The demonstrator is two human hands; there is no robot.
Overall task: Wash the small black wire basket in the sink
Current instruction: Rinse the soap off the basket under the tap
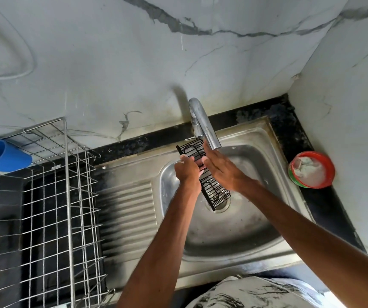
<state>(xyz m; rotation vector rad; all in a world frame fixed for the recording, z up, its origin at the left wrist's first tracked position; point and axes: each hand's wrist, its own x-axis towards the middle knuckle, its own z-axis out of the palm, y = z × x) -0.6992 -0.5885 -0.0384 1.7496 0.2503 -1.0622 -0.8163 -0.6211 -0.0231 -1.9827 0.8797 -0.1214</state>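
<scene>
- the person has the small black wire basket (215,190) up in the air over the sink (234,230), not resting in the basin. it's tilted, with the top end up by the faucet (203,123) and the low end hanging right above the drain (223,206). most likely that's so whatever runs off goes straight down the hole.
- the left hand (187,172) is the holder here. its fingers are curled round the basket's long edge about halfway along, so there's basket sticking out both above and below the fist.
- the right hand (220,170) isn't grabbing anything. its fingers are straight and together, laid flat on the wire face just across from the left hand and right under the spout. looks like the rubbing/rinsing hand, though that's a guess.
- can't really tell if water is running, there's no clear stream showing.
- a mid-length grip makes sense: it balances a long skinny thing and leaves both ends free to get at.
- other stuff around: a steel dish rack (45,196) on the left with a blue tub (3,155) hooked on it, and a red-rimmed bowl (329,165) with something white inside on the counter (289,121), well off to the right of the sink.
</scene>
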